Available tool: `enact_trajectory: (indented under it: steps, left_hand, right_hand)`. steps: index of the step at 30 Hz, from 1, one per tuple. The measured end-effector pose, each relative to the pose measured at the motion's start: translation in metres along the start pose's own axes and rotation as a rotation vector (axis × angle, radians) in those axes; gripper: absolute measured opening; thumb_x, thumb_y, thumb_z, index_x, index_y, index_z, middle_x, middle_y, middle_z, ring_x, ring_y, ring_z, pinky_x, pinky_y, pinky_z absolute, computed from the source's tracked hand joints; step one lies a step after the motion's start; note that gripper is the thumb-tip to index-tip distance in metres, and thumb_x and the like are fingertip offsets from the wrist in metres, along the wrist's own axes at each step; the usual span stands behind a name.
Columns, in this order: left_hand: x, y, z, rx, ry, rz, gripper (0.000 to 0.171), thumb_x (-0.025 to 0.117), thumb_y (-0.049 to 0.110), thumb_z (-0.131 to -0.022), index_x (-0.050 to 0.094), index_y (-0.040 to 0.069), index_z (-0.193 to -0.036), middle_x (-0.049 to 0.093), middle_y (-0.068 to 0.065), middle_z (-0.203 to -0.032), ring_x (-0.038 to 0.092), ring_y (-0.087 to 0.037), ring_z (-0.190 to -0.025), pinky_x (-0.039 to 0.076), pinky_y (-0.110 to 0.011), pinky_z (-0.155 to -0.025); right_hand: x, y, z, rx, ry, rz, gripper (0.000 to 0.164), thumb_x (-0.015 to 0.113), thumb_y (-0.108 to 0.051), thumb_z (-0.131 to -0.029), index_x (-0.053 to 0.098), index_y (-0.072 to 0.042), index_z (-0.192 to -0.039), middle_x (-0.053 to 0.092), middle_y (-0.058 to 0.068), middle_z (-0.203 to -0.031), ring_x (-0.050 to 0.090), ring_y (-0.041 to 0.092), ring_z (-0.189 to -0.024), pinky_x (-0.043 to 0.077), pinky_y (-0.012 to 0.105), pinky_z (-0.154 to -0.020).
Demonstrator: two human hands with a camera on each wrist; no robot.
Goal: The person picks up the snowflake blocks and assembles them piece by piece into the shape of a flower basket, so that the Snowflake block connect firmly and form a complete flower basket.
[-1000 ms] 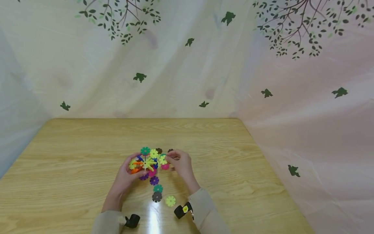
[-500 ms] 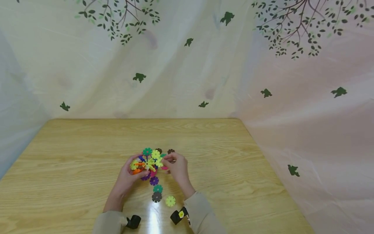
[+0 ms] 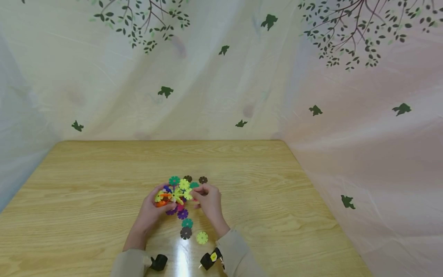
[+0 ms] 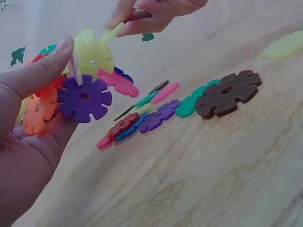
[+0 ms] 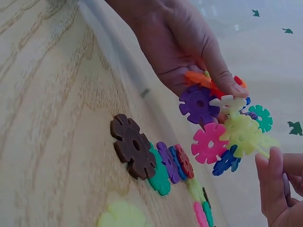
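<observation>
My left hand [image 3: 149, 211] holds a cluster of interlocked, notched plastic snowflake discs [image 3: 176, 195] above the table. The cluster mixes yellow, orange, purple, pink, green, blue and white pieces. Its purple disc [image 4: 68, 101] faces the left wrist view, and the left thumb presses on a white disc [image 5: 227, 104] beside it. On the cluster's right side, my right hand [image 3: 211, 204] pinches a yellow snowflake disc [image 5: 262, 152] between thumb and finger. That disc is seen edge-on, right at the cluster's yellow pieces. Left fingers behind the cluster are partly hidden.
Loose snowflake discs lie on the wooden table [image 3: 277, 200] beneath the hands, including a dark brown disc [image 4: 213, 101] and a green disc [image 3: 187, 223]. A single yellow disc [image 3: 202, 237] lies nearer the front. A printed cloth [image 3: 207, 77] hangs behind the table.
My right hand has moved left with the yellow disc, bringing it up against the cluster. A brown loose disc behind that hand shows more fully. The left hand has shifted only slightly right.
</observation>
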State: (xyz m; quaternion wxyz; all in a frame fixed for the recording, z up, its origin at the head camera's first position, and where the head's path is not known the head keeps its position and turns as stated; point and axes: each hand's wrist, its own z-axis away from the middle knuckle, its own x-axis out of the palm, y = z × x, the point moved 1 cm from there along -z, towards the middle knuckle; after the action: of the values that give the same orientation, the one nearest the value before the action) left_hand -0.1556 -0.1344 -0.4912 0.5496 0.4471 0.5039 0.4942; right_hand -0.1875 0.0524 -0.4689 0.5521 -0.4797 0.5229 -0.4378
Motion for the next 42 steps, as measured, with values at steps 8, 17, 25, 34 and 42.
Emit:
enact_trajectory:
  steps: [8,17,25,34,42]
  left_hand:
    - [0.002,-0.001,0.002,0.042,0.007,-0.014,0.074,0.077,0.014,-0.082,0.039,0.015,-0.146,0.028,-0.017,-0.157,0.019,-0.039,-0.146,0.012,-0.060,-0.120]
    - [0.002,-0.002,0.002,0.073,-0.046,0.002,0.085,0.079,0.016,-0.080,0.032,0.022,-0.151,0.029,-0.013,-0.157,0.041,-0.024,-0.136,0.039,-0.032,-0.110]
    - [0.006,-0.007,0.002,0.124,-0.221,0.091,0.083,0.074,0.006,-0.083,0.027,0.007,-0.151,0.037,-0.027,-0.150,0.056,0.000,-0.116,0.049,-0.013,-0.093]
    - [0.008,-0.009,0.004,0.095,-0.300,0.008,0.090,0.077,0.011,-0.081,0.023,-0.003,-0.151,0.030,-0.024,-0.154,0.034,-0.042,-0.140,0.034,-0.041,-0.115]
    - [0.007,-0.010,0.003,0.115,-0.309,-0.006,0.082,0.076,0.014,-0.083,0.028,-0.010,-0.146,0.042,-0.031,-0.144,0.051,-0.039,-0.127,0.047,-0.012,-0.096]
  right_hand:
    - [0.002,0.002,0.002,-0.005,0.010,-0.029,0.011,0.071,-0.004,-0.086,0.069,0.005,-0.093,0.069,0.017,-0.085,0.068,0.028,-0.071,0.060,0.034,-0.054]
    - [-0.013,-0.004,-0.013,0.040,-0.058,0.042,0.013,0.069,-0.008,-0.089,0.072,0.000,-0.097,0.071,0.014,-0.093,0.068,0.026,-0.076,0.059,0.028,-0.054]
    - [-0.026,-0.015,-0.025,0.019,-0.182,0.173,0.015,0.066,-0.014,-0.092,0.075,-0.003,-0.099,0.072,0.013,-0.091,0.068,0.029,-0.078,0.061,0.041,-0.063]
    - [-0.029,-0.018,-0.029,0.009,-0.280,0.229,0.018,0.068,-0.018,-0.090,0.074,-0.004,-0.099,0.073,0.011,-0.093,0.068,0.032,-0.085,0.061,0.047,-0.067]
    - [-0.030,-0.014,-0.030,-0.019,-0.277,0.194,0.026,0.065,-0.022,-0.093,0.071,-0.001,-0.108,0.072,0.015,-0.098,0.068,0.023,-0.082,0.061,0.041,-0.063]
